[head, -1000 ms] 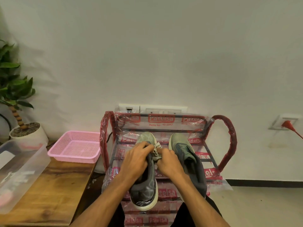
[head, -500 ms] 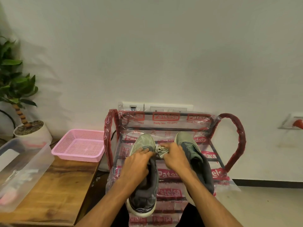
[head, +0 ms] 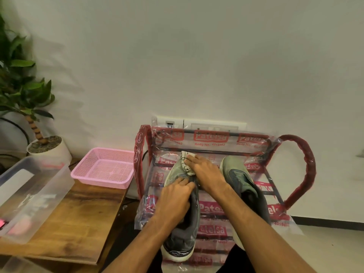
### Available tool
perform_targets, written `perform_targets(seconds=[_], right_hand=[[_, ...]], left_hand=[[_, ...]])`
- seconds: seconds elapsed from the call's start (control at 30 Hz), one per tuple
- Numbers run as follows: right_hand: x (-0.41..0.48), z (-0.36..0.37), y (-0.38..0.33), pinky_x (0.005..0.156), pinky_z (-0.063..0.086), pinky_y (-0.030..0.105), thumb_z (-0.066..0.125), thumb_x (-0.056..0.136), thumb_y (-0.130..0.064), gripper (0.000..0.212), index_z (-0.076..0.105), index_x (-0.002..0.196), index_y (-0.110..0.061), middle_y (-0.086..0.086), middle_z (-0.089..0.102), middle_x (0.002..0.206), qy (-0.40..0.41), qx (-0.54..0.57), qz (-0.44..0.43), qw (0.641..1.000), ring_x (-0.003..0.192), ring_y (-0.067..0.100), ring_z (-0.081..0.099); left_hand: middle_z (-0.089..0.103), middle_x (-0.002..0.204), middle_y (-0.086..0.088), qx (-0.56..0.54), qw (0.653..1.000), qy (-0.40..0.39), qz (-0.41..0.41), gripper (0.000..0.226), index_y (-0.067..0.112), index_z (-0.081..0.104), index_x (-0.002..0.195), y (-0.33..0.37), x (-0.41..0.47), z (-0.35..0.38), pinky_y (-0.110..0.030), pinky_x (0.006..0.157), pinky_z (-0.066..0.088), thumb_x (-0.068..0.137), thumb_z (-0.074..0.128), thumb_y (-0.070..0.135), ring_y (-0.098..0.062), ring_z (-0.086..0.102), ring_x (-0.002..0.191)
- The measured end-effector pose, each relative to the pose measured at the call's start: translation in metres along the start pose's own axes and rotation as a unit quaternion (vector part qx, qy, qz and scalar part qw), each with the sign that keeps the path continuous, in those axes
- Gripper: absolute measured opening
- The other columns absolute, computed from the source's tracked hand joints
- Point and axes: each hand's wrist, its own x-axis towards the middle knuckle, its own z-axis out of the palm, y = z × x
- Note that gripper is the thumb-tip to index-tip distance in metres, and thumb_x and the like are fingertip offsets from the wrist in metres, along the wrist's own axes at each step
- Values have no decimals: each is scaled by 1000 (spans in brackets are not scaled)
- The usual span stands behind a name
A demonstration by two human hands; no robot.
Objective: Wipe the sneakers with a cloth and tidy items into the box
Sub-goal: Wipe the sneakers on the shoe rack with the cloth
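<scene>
Grey-green left sneaker (head: 178, 241) lies toe-to-wall on the plastic-wrapped rack (head: 300, 170), with the right sneaker (head: 243, 180) beside it on the rack. Grip of left hand (head: 173, 200): curled round the left sneaker's midsection. Grip of right hand (head: 205, 172): closed on the bunched cloth (head: 185, 161), pressing it onto that sneaker's toe. Left of the rack, on the table (head: 78, 219): pink basket (head: 104, 168) nearest, clear box (head: 31, 194) farther.

Soft, even indoor light filled the wide-angle head view, leaving the white wall (head: 197, 56) dim and faintly greenish. The plant (head: 21, 85) cast a pale, diffuse shadow rightward on it. Glare flecked the printed plastic wrap (head: 214, 141). Straight lines bowed toward the edges, and the clear box (head: 39, 186) at lower left was blurred.
</scene>
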Motion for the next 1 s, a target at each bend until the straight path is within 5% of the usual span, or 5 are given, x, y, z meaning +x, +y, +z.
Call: perform_targets(seconds=[0.23, 0.43, 0.67, 0.87, 1.0], right_hand=[[-2, -9, -9, 89, 49, 40, 54, 93, -11, 29, 62, 121, -12, 13, 65, 117, -12, 29, 45, 999, 110, 32, 61], [-2, -5, -8, 109, 38, 36, 60, 89, -3, 50, 48, 137, -12, 5, 49, 141, 6, -54, 14, 998, 129, 27, 47], [-5, -15, -17, 92, 49, 40, 51, 84, -3, 37, 64, 119, -8, 17, 64, 118, -11, 150, 144, 978, 110, 35, 59], [-13, -46, 15, 50, 35, 27, 47, 78, 4, 24, 64, 72, -12, 9, 54, 62, -84, 345, 184, 917, 54, 16, 45], [-25, -50, 23, 39, 30, 17, 48, 84, 6, 26, 54, 65, -12, 0, 49, 56, 2, 402, 276, 873, 43, 9, 42]], left_hand=[[65, 119, 6, -24, 999, 18, -20, 28, 25, 64, 114, -6, -3, 1, -31, 76, 46, 90, 51, 16, -16, 60, 105], [67, 112, 7, -17, 1000, 20, -5, 21, 24, 67, 107, -5, -5, 0, -26, 72, 50, 87, 62, 19, -13, 63, 100], [71, 99, 4, -27, 999, 37, -10, 20, 22, 69, 98, -7, -6, 3, -28, 58, 52, 80, 67, 14, -15, 67, 83], [68, 108, 5, -12, 1000, 14, -19, 25, 22, 67, 106, -5, -11, 1, -28, 65, 49, 84, 61, 14, -16, 65, 95], [57, 127, 11, 2, 999, 2, -33, 38, 25, 59, 122, 0, -6, -11, -28, 76, 44, 87, 53, 11, -14, 53, 115]])
